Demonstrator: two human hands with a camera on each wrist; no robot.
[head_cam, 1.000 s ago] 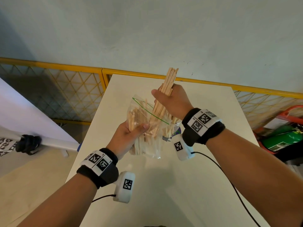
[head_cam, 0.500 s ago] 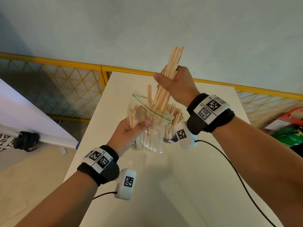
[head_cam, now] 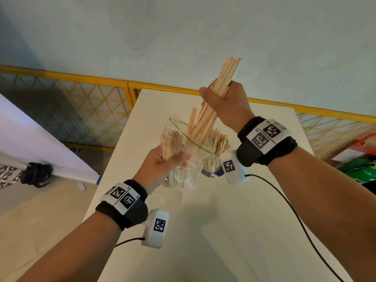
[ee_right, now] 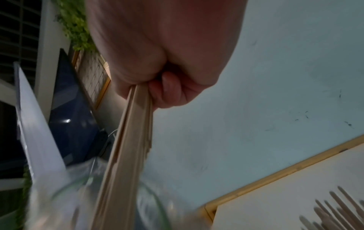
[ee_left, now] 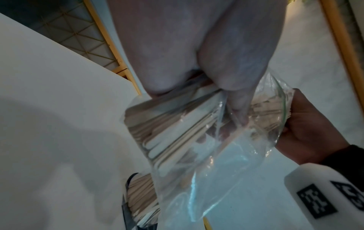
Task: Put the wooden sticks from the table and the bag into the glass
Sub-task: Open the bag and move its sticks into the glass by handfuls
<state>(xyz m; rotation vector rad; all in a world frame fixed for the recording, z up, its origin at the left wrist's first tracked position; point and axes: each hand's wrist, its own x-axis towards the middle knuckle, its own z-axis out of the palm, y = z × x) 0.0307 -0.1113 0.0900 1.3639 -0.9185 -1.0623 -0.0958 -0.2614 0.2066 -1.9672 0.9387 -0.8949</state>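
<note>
surface: white table (head_cam: 234, 231) | on it: glass (head_cam: 211, 169) of wooden sticks (head_cam: 218, 142)

The bag (head_cam: 184, 157) is above the near part of the table (head_cam: 234, 220), in the left hand (head_cam: 160, 165). Some sticks (head_cam: 171, 146) are in the bag. The right hand (head_cam: 225, 102) is higher up and farther back, with a bunch of sticks (head_cam: 215, 98) whose low ends are in the bag's mouth. The glass (head_cam: 213, 161) is on the table, just right of the bag, with more sticks in it.

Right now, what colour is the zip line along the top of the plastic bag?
Green: a thin line along the clear bag's open mouth, showing best in the head view.
</note>
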